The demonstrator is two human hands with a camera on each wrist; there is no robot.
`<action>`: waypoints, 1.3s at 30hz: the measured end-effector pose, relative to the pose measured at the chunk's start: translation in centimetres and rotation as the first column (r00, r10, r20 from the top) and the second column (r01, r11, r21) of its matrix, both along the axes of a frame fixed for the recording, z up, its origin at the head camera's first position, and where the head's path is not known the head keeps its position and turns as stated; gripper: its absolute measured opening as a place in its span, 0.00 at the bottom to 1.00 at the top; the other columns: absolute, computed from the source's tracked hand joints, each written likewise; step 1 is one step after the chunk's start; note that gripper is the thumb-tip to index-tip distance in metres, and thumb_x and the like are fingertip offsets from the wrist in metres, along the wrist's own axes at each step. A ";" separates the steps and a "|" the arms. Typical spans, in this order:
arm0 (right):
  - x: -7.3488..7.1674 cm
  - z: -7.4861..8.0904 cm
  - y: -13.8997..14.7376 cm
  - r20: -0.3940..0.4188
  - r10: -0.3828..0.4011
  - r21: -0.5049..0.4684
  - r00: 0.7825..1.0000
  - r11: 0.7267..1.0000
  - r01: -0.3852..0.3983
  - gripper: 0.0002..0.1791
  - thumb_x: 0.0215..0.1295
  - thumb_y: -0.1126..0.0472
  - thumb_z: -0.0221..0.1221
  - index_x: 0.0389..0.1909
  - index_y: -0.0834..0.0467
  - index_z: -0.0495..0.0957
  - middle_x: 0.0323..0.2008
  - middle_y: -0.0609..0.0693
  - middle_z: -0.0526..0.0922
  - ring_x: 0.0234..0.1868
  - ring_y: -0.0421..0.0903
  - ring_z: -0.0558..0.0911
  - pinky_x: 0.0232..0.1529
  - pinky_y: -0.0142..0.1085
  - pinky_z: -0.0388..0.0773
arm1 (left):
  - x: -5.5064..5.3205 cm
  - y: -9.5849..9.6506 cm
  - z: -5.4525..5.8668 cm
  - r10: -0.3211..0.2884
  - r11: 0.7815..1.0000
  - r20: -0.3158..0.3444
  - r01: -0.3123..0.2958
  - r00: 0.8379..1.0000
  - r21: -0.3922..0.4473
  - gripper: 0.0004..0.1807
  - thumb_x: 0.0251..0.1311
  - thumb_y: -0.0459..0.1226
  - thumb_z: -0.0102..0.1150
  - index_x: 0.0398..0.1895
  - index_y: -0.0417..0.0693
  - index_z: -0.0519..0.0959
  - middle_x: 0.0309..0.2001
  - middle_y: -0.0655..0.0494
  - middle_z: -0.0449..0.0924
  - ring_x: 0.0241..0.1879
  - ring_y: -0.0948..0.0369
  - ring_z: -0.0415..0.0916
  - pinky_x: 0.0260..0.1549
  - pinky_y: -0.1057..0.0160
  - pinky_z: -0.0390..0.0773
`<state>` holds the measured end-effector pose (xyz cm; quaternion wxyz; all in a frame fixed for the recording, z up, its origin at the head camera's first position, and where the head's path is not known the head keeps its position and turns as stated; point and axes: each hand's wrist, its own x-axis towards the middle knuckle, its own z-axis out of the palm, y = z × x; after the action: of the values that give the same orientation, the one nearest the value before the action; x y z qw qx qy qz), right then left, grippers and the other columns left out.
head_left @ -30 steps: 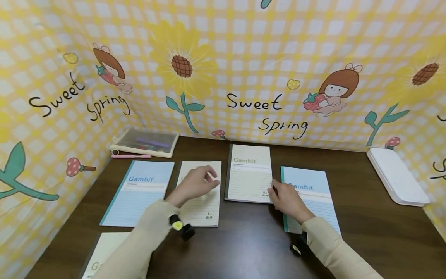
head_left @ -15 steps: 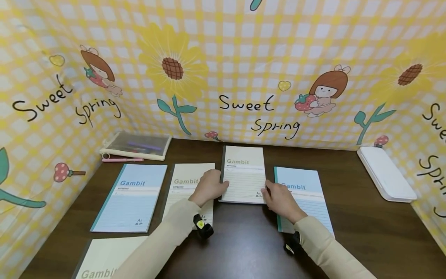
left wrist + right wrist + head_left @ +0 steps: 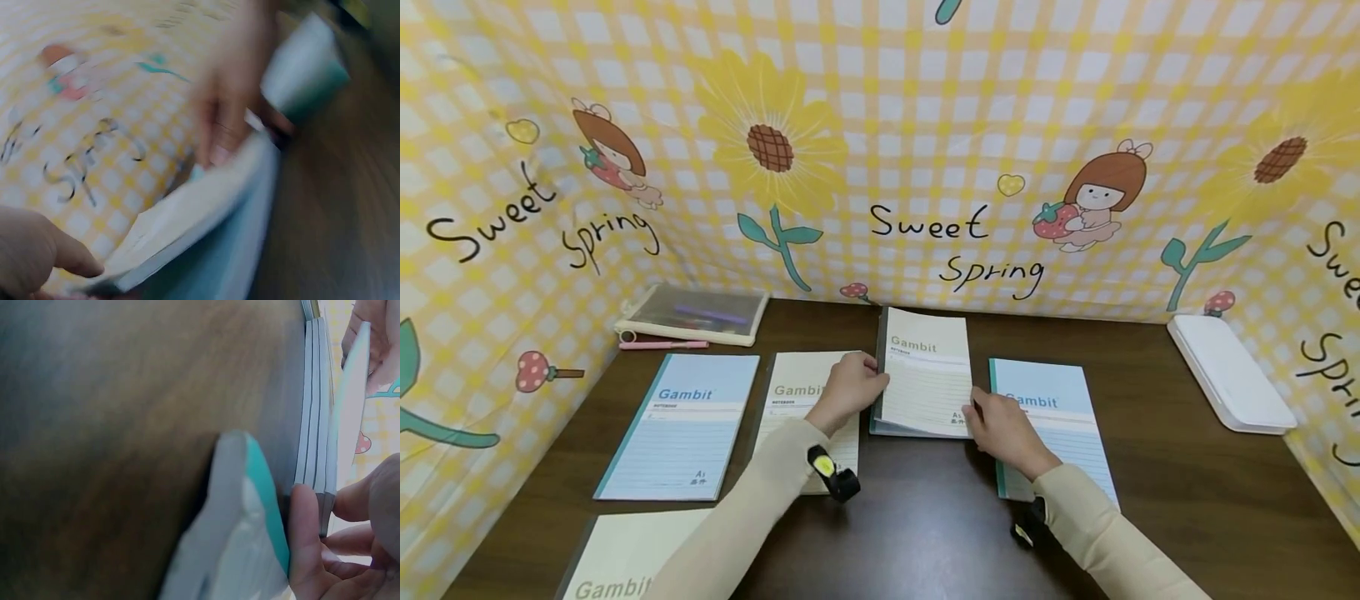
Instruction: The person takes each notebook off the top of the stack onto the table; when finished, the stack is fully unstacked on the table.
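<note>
A cream Gambit notebook (image 3: 925, 367) tops a stack at the back centre of the table, its left side raised. My left hand (image 3: 847, 392) pinches its left edge, above another cream notebook (image 3: 790, 367) lying flat. A teal spine shows beneath the raised cover; the left wrist view is blurred but shows a blue notebook (image 3: 206, 262) underneath. My right hand (image 3: 1003, 429) grips the stack's near right corner with bent fingers. In the right wrist view, the stack (image 3: 315, 412) appears edge-on, with the top notebook tilted away from those below.
Blue notebooks lie at left (image 3: 677, 433) and, partly under my right hand, at right (image 3: 1060, 400). A cream notebook (image 3: 625, 550) sits front left. A pencil pouch (image 3: 692, 315) and pink pen (image 3: 662, 344) lie back left, a white case (image 3: 1232, 375) at right. Patterned cloth (image 3: 880, 150) hangs behind.
My left hand has moved right to the stack and raised the top cream notebook's left side, exposing a teal spine below. My right hand stays at the stack's right corner.
</note>
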<state>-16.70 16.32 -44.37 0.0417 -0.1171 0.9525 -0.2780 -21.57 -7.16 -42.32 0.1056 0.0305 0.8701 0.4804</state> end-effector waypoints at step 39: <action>0.1 -0.1 0.2 0.085 -0.020 -0.061 0.996 0.998 0.025 0.28 0.72 0.59 0.52 0.67 0.71 0.62 0.16 0.50 0.73 0.15 0.39 0.79 0.27 0.34 0.79 | 4.9 -9.3 0.5 -0.072 0.926 0.300 -0.048 0.951 0.374 0.10 0.71 0.32 0.46 0.51 0.41 0.61 0.24 0.57 0.75 0.18 0.65 0.63 0.16 0.68 0.63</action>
<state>-16.56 16.54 -44.49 0.0749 -0.0958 0.9421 -0.3125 -16.68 -16.50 -41.84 0.2351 -0.0200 0.7341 0.6367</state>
